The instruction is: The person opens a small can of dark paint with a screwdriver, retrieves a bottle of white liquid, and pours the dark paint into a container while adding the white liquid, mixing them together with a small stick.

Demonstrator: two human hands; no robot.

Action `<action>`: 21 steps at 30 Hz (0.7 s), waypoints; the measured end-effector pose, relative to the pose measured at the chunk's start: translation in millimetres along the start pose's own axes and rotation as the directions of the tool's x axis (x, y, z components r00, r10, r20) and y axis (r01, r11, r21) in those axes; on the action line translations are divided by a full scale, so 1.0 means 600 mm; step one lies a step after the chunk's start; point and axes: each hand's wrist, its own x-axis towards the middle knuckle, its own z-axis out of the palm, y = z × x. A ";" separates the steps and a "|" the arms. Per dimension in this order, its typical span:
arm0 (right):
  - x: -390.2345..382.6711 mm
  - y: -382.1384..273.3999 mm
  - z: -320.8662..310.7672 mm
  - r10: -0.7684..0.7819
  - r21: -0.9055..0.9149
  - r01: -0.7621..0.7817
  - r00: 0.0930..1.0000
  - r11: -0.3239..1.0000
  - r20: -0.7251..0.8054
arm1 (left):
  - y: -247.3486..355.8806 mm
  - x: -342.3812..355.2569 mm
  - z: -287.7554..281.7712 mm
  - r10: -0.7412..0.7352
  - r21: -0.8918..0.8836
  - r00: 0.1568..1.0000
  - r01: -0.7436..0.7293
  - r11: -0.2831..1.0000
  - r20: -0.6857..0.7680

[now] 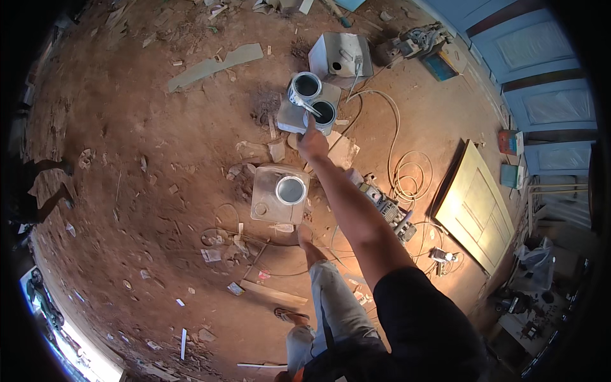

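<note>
My right arm stretches far forward, and my right hand [312, 145] is closed at the near side of two open paint cans. The left paint can [296, 97] has pale drips down its wall; the right paint can [328, 127] holds dark contents. A pale, narrow tool [308, 106] lies across their rims, just beyond my fingers. Whatever my fingers grip is too small to make out. Both cans stand on a pale block [289, 118]. Nearer, a third can [291, 190] with grey contents sits on a flat, pale plastic container [264, 184]. Only a sliver of what seems my left hand [283, 377] shows at the lower edge.
A whitish boxy container [342, 54] stands beyond the cans. Right of my arm are a motor-driven machine [384, 205] and a coiled hose [407, 172]. A yellow wooden door panel [477, 207] leans farther right, near blue doors [534, 48]. Another person's legs [54, 184] show at left.
</note>
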 end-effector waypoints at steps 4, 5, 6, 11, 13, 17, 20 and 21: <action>0.172 -0.013 0.037 -0.017 -0.115 0.008 0.997 0.993 -0.074 | 0.119 0.032 -0.007 -0.023 -0.038 0.999 0.025 0.999 0.034; 0.203 -0.009 0.038 -0.022 -0.165 0.010 0.997 0.986 -0.074 | 0.133 0.033 -0.016 -0.037 -0.034 0.998 0.038 0.999 0.041; 0.230 -0.001 0.037 -0.065 -0.180 0.039 0.988 0.983 -0.138 | 0.144 0.036 -0.030 -0.053 -0.027 0.998 0.054 0.998 0.041; 0.204 0.007 -0.053 -0.106 0.023 0.126 0.906 0.992 -0.409 | 0.120 0.011 -0.075 -0.147 -0.019 0.989 0.147 0.989 -0.006; 0.177 0.040 -0.113 -0.053 0.250 0.195 0.876 0.948 -0.480 | 0.108 0.005 -0.089 -0.165 -0.002 0.986 0.165 0.986 -0.019; 0.086 0.119 -0.224 0.257 0.774 0.322 0.815 0.545 -0.519 | 0.070 -0.004 -0.119 -0.162 0.043 0.986 0.163 0.986 -0.036; -0.038 0.138 -0.290 0.415 0.952 0.172 0.870 0.252 -0.267 | 0.027 -0.004 -0.145 -0.142 0.078 0.987 0.148 0.986 -0.070; -0.086 0.139 -0.312 0.404 0.974 0.193 0.886 0.121 -0.226 | 0.016 0.000 -0.161 -0.119 0.098 0.990 0.126 0.987 -0.080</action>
